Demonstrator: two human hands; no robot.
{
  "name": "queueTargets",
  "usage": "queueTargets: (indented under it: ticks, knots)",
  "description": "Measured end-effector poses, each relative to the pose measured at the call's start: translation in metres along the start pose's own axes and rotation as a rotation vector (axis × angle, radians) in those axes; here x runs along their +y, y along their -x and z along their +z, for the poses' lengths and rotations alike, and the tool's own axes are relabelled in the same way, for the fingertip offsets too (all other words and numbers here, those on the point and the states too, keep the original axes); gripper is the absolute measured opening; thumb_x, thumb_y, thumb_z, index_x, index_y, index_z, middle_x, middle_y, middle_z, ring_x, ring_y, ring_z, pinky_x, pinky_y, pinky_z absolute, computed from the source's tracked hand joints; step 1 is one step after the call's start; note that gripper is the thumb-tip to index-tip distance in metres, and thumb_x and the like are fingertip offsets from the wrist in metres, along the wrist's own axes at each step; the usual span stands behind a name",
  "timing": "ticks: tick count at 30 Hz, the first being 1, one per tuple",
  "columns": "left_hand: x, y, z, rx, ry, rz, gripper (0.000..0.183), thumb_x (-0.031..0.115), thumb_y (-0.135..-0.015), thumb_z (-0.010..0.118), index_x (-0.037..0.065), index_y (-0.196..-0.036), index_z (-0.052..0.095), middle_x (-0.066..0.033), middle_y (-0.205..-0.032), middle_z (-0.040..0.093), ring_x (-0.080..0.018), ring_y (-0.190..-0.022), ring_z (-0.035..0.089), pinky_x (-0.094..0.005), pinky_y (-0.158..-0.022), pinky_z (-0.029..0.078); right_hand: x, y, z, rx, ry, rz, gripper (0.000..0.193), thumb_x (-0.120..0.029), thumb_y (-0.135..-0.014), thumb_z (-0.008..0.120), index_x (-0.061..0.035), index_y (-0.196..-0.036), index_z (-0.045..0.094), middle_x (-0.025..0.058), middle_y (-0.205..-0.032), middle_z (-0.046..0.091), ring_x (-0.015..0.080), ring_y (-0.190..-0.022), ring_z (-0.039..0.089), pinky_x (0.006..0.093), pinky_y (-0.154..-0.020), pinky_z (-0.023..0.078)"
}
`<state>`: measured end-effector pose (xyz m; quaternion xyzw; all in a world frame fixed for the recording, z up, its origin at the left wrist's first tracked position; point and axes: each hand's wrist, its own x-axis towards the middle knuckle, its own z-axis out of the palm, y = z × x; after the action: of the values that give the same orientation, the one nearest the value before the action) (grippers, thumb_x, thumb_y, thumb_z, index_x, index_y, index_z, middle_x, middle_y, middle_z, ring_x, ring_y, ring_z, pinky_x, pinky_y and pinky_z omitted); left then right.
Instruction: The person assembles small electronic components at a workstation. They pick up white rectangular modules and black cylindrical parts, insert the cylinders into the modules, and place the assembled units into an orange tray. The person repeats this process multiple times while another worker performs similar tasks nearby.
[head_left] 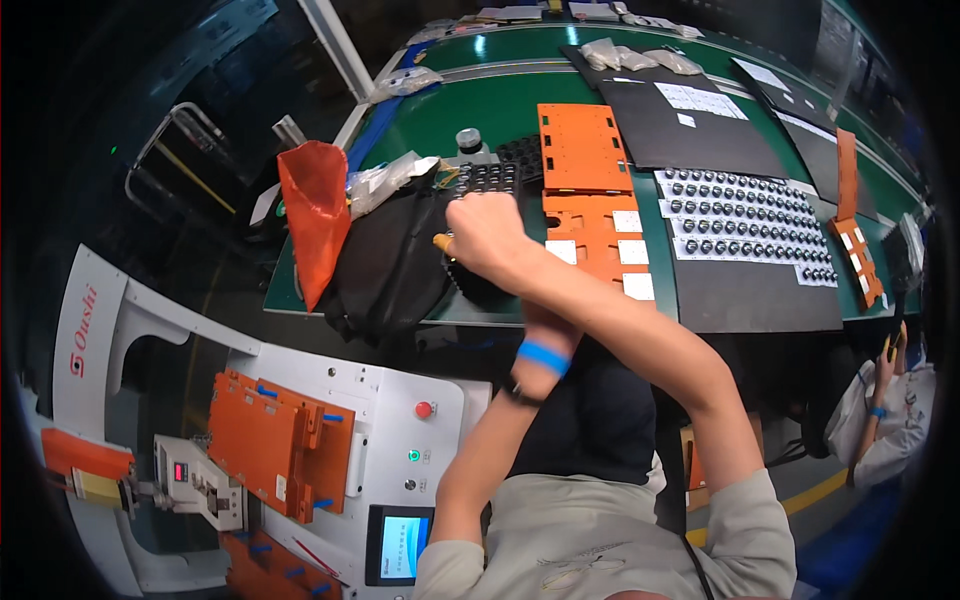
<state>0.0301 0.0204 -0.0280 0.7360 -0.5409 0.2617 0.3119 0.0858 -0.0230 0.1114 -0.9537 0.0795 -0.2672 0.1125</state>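
Note:
My right hand [486,232] reaches across to the left, beside a tray of black round parts [486,180] at the table's near left. Its back faces up and the fingers are curled under, so what they hold, if anything, is hidden. A small yellow piece [443,243] shows at its left edge; I cannot tell whether it is worn or held. My left hand [550,322] lies beneath my right forearm, which crosses over it and hides the fingers. A blue band and a dark band circle the left wrist. A black bag [385,265] lies left of my right hand.
Near the hands lies a hinged orange fixture [585,150] with white squares. Rows of small black round parts [745,220] sit on white strips right of it. An orange-red pouch [315,215] is far left. A white machine [385,400] stands lower left; a co-worker [890,420] is at right.

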Motion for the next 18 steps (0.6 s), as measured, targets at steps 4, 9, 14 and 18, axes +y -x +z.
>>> queueTargets:
  ticks: [4, 9, 14, 18]
  knots:
    - [0.016, 0.018, -0.085, -0.228, 0.842, -0.552, 0.026, 0.007, -0.093, 0.052, -0.001, -0.116, 0.062, -0.0166, -0.099, 0.067, -0.0259, -0.084, 0.063, -0.0381, -0.077, 0.05, -0.012, 0.003, 0.011, -0.07, 0.064, 0.085, 0.008, -0.018, -0.074, 0.072, -0.0097, -0.075, 0.074, 0.0116, -0.077, 0.073, 0.0268, -0.078, 0.073, 0.0388, -0.066, 0.054]
    - [0.01, 0.068, -0.124, -0.086, 1.519, -0.944, 0.068, 0.023, -0.084, 0.056, 0.005, -0.146, 0.034, -0.0035, -0.106, 0.043, -0.0122, -0.077, 0.04, -0.0281, -0.069, 0.038, -0.019, -0.005, 0.011, -0.113, 0.024, 0.136, 0.004, -0.013, -0.073, 0.072, -0.0112, -0.075, 0.075, 0.0102, -0.078, 0.073, 0.0249, -0.078, 0.073, 0.037, -0.065, 0.055]
    - [0.003, 0.064, -0.126, -0.089, 1.703, -0.921, 0.068, 0.029, -0.087, 0.055, 0.0, -0.146, 0.035, -0.005, -0.106, 0.047, -0.0166, -0.084, 0.046, -0.0331, -0.079, 0.042, -0.011, -0.006, 0.016, -0.093, -0.019, 0.199, 0.005, -0.014, -0.073, 0.072, -0.01, -0.075, 0.074, 0.0112, -0.078, 0.073, 0.0259, -0.078, 0.073, 0.037, -0.066, 0.055]
    - [0.006, 0.059, -0.125, -0.039, 1.696, -1.02, 0.059, 0.036, -0.101, 0.047, 0.0, -0.147, 0.037, -0.0086, -0.11, 0.056, -0.0198, -0.09, 0.052, -0.0372, -0.084, 0.045, -0.006, -0.002, 0.005, -0.054, -0.061, 0.228, 0.01, -0.014, -0.071, 0.071, -0.0047, -0.075, 0.073, 0.0162, -0.079, 0.071, 0.03, -0.075, 0.072, 0.0404, -0.063, 0.055]
